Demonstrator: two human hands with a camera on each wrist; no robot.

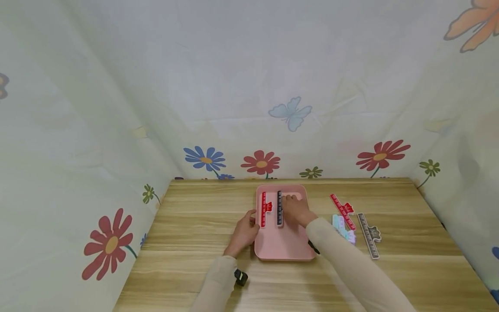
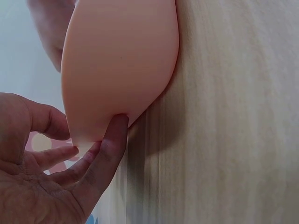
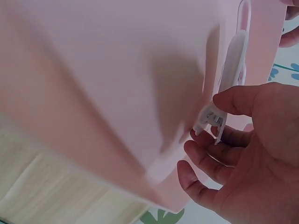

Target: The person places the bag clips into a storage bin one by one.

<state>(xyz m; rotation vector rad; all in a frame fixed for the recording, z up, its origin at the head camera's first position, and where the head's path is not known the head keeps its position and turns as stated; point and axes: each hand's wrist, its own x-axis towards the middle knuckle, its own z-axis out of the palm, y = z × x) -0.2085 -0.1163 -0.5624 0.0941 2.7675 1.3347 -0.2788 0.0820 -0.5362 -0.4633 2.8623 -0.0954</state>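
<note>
Wooden table (image 1: 195, 260) bears pink tray (image 1: 284, 247) with black ruler clip (image 1: 279, 208).

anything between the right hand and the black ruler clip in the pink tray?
Nothing visible. The right hand already touches the black ruler clip inside the pink tray; the red ruler clip lies beside it, toward the left hand.

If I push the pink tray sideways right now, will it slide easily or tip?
Probably slides: the pink tray lies flat on smooth wood, and it looks like thin, light plastic. Tipping seems unlikely, since it is wide and shallow. The left hand touches its left edge, which may check it. The two clips inside could shift against the low rim.
</note>
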